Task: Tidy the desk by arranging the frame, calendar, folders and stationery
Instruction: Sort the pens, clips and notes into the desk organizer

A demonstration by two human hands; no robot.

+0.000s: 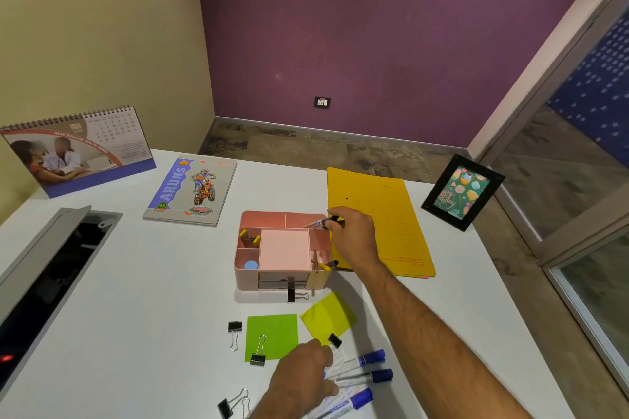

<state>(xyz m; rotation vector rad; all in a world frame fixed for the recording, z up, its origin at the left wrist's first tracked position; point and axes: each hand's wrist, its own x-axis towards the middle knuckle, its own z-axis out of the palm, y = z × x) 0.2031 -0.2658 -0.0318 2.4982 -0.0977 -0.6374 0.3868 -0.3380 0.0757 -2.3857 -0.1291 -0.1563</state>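
Note:
A pink desk organiser (284, 250) stands mid-desk. My right hand (354, 235) holds a marker (318, 224) over the organiser's back right compartment. My left hand (301, 381) rests on the near desk, fingers on blue-capped markers (366, 376). Green (271, 333) and yellow (328, 316) sticky notes and several binder clips (235, 333) lie in front of the organiser. A yellow folder (384, 214) lies at the right, a black photo frame (463, 192) stands beyond it. A desk calendar (78, 150) stands at the far left, next to a notebook (192, 189).
A grey cable hatch (51, 269) is open in the desk at the left. The desk's right edge runs beside a glass partition (585, 180). Walls lie beyond the far edge.

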